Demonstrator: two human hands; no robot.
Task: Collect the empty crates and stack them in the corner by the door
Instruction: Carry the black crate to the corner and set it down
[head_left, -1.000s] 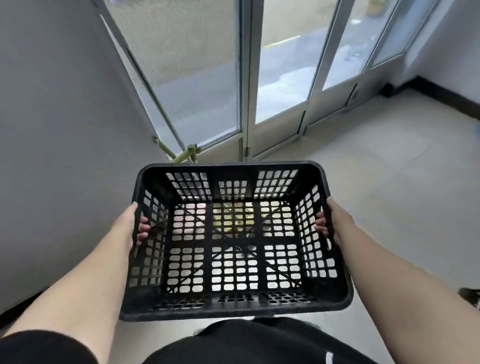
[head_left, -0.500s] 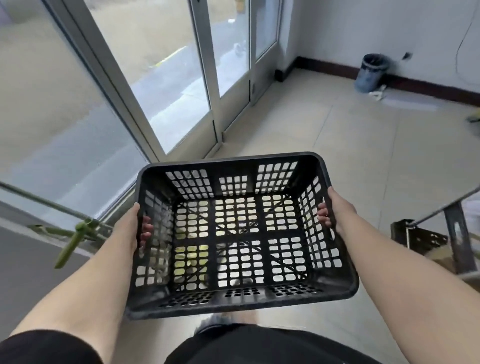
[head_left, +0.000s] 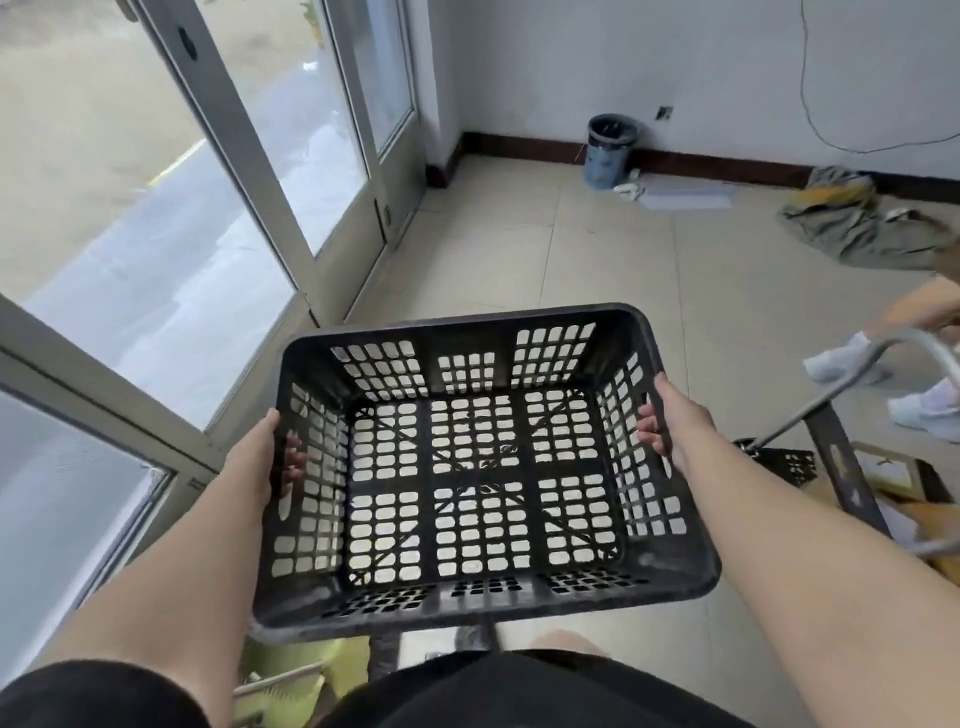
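I carry an empty black lattice crate (head_left: 483, 610) in front of my waist, held level above the tiled floor. My left hand (head_left: 262, 457) grips its left side wall, fingers hooked through the holes. My right hand (head_left: 675, 421) grips the right side wall the same way. The glass door (head_left: 270, 171) stands at the left, and the room corner beside it (head_left: 441, 156) lies ahead. Another black crate (head_left: 784, 462) rests low at the right, partly hidden behind a metal frame.
A blue waste bin (head_left: 610, 150) stands against the far wall with papers beside it. A crumpled cloth (head_left: 857, 223) lies at the right. Another person's feet in white shoes (head_left: 841, 361) and a metal cart frame (head_left: 836, 457) are at the right edge.
The view has swung right from the wall and door toward the room corner. The crate stays in both hands. The bin, cloth and another person's feet have come into sight.
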